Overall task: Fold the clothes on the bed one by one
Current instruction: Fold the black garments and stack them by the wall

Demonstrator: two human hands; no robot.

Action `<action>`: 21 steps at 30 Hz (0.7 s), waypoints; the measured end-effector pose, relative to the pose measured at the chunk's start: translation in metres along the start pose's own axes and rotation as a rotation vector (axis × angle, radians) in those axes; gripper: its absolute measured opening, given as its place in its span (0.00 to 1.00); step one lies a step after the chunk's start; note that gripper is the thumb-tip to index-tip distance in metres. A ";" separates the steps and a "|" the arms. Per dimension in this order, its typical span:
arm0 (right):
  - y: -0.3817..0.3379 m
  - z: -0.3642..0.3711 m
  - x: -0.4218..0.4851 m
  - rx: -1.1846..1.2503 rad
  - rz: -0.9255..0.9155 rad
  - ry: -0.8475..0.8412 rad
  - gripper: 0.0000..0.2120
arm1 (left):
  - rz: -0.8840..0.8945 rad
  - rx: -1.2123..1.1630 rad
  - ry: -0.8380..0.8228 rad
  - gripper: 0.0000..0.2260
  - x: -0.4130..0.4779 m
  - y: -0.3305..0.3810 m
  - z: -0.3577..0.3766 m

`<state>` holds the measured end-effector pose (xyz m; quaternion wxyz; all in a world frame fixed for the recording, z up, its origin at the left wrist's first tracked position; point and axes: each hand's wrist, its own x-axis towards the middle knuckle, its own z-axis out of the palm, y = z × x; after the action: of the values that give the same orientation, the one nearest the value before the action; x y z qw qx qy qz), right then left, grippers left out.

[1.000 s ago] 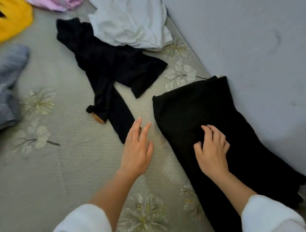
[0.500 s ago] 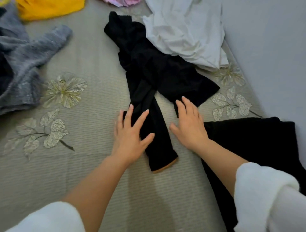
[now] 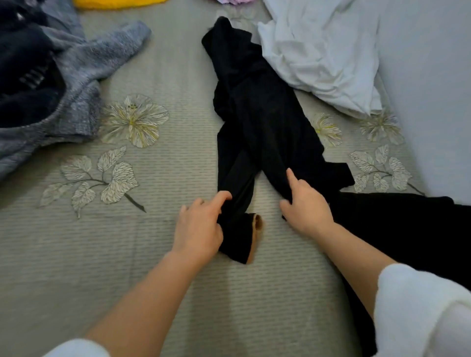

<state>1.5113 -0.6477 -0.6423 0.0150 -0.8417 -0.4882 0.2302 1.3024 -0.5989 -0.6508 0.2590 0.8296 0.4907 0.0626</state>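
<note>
Squarely at the centre of the frame, a long black garment [image 3: 260, 122] lies rumpled on a pale green bedspread [image 3: 153, 267] printed with flowers and leaves. Its two narrow legs split apart toward the lower middle. The person's left hand [image 3: 198, 226] grips the end of the left-hand leg, fingers curled round the cloth and the forefinger stretched along it. The cuff beside that hand is turned back to show a tan lining [image 3: 256, 237]. The right hand [image 3: 305, 206] holds the other leg just to the right, fingers bunched into the fabric, forefinger lifted and pointing up the frame. Both forearms are bare, with white sleeves [image 3: 418, 311] bunched at the bottom edge.

A folded black piece [image 3: 407, 229] lies at the right of the frame, partly under the right forearm and close against the garment's right leg; where one black cloth ends and the other begins cannot be told. A crumpled white garment [image 3: 318, 51] sits in the upper right, its edge over the black garment's upper right side. A grey fleecy sweater [image 3: 84, 63] sprawls across the upper left, with a dark navy item [image 3: 23, 76] lying on it at the left edge. A strip of yellow cloth [image 3: 114, 3] shows along the top edge. A pale wall [image 3: 433, 89] fills the right side.
</note>
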 end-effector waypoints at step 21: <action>-0.060 0.070 -0.296 -0.116 0.022 -1.289 0.08 | -0.276 0.616 -1.332 0.19 -0.266 -0.121 -0.114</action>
<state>1.3107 -0.8758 -0.5799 -0.3292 -0.5390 -0.4023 0.6628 1.0315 -0.7353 -0.5728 0.2626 0.6577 0.3249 -0.6268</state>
